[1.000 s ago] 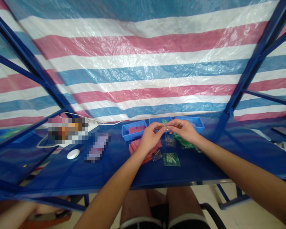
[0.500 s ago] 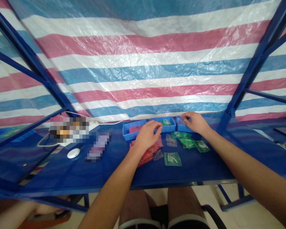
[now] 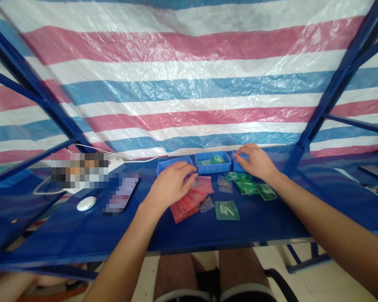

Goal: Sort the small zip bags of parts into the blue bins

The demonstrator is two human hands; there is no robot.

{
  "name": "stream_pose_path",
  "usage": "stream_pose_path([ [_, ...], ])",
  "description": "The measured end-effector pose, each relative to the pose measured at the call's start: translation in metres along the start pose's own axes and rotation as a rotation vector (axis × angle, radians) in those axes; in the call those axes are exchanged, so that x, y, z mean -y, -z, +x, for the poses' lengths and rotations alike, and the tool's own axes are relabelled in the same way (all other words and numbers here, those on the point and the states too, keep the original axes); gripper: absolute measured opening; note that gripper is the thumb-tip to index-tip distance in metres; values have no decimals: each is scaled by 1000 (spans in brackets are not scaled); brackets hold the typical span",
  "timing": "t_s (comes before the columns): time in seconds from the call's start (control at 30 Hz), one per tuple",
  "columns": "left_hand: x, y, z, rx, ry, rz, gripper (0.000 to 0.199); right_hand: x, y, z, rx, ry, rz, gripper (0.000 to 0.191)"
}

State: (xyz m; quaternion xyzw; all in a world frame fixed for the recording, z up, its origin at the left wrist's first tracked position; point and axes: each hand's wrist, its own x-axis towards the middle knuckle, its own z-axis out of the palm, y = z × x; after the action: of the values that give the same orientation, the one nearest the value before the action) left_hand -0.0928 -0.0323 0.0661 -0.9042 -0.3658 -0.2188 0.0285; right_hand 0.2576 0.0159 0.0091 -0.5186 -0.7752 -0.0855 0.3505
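My left hand point(image 3: 171, 182) is above the left blue bin point(image 3: 161, 167) and the upper edge of a pile of red plastic bags point(image 3: 189, 205). Its fingers are stretched forward, with the thumb apart, and I see nothing held. My right hand point(image 3: 256, 161) reaches over the right blue bin point(image 3: 237, 167). There its thumb and fingers curl toward each other at the tips; anything between them is too small to make out. Between the hands, the middle blue bin point(image 3: 212, 167) holds green bags. Small filled green bags point(image 3: 247, 184) lie in front of the right bin.
Nearer the front edge lie a green bag with metal and pale pieces point(image 3: 227, 210) and small clear bags point(image 3: 224, 184). To the left are a phone point(image 3: 124, 193), a white round case point(image 3: 86, 204) and a power strip with cables point(image 3: 115, 161). Blue frame posts point(image 3: 321, 100) flank the table.
My left hand has moved left from beside the middle bin to the left bin, and its fingers have spread. The right hand stays at the right bin. The view has shifted slightly.
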Motion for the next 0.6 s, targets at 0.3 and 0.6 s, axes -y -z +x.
stream_pose_path([
  [0.3, -5, -13, -19, 158, -40, -92, 32, 47, -1, -7, 16, 112, 316, 19],
  [0.6, -8, -13, 2, 177, -64, -73, 23, 64, -9, -12, 138, 242, 420, 18],
])
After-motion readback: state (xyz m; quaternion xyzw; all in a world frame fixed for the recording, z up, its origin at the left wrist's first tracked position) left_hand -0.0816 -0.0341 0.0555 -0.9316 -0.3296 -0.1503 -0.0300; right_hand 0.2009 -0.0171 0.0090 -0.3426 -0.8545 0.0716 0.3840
